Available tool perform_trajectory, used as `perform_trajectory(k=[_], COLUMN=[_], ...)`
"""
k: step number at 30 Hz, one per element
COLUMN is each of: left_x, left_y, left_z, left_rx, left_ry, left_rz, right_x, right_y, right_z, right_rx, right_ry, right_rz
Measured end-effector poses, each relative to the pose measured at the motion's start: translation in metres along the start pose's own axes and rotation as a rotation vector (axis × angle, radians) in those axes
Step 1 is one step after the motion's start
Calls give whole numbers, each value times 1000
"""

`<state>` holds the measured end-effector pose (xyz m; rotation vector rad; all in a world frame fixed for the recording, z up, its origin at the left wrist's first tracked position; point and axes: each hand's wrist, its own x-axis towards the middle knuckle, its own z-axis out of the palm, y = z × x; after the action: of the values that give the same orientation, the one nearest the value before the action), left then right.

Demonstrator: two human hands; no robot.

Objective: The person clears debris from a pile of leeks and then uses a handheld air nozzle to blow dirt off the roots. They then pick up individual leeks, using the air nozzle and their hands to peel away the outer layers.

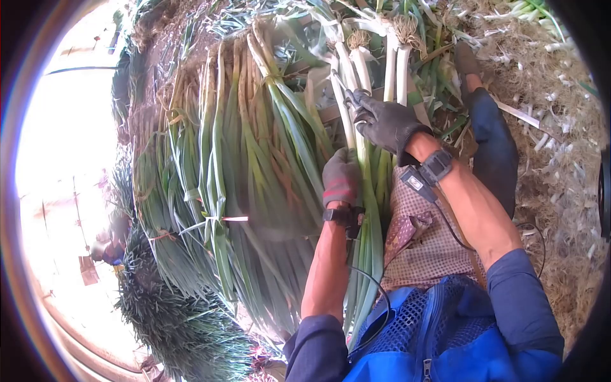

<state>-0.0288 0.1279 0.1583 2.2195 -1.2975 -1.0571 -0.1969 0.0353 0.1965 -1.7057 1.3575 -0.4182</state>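
My left hand (pixel 342 177), in a dark glove with a red band, is closed around the green part of a long green onion (pixel 363 153). Higher up, my right hand (pixel 389 122), in a dark glove, has its fingers bent and pinched at a white onion stalk (pixel 342 105); exactly what lies between the fingertips is hard to make out. Several more white stalks with bushy roots (pixel 405 28) stick out beyond the right hand. Their green leaves run down past my left wrist toward my body.
A big heap of untrimmed green onions (pixel 254 146) lies to my left, one bunch tied with a pale band (pixel 229 218). A darker leaf pile (pixel 172 305) is at the lower left. Root trimmings (pixel 554 159) cover the ground at right. A checked cloth (pixel 426 254) covers my lap.
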Motion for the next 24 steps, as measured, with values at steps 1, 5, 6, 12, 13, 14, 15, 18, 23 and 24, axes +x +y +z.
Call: perform_trajectory(k=[1,5,6,12,13,14,15,18,23,24], left_x=[-2,-3,-3,54,70,80,87,97,51,32], left_y=[-3,-15,-18,37,38,38,37,29,-3,-8], left_z=[1,3,-3,-82,-84,-85,-84,-87,-80,-75], left_rx=[22,-71,-100,206,333,426,519,550,609,615], left_ry=[4,5,10,507,574,530,486,384,364,345], left_rz=[2,59,75,263,239,194,147,86,161,157], right_x=[-5,-20,-28,-66,-73,-78,-83,-93,-94,-93], right_y=[-3,11,12,9,3,-4,-11,-25,-30,-22], right_z=[0,9,6,14,14,15,16,10,12,17], right_rx=[-32,18,38,227,262,268,274,193,220,253], right_ry=[-51,-62,-30,-12,-38,-86,-136,-236,-96,-87], right_rz=[0,-61,-79,-124,-123,-72,-21,-80,-149,-181])
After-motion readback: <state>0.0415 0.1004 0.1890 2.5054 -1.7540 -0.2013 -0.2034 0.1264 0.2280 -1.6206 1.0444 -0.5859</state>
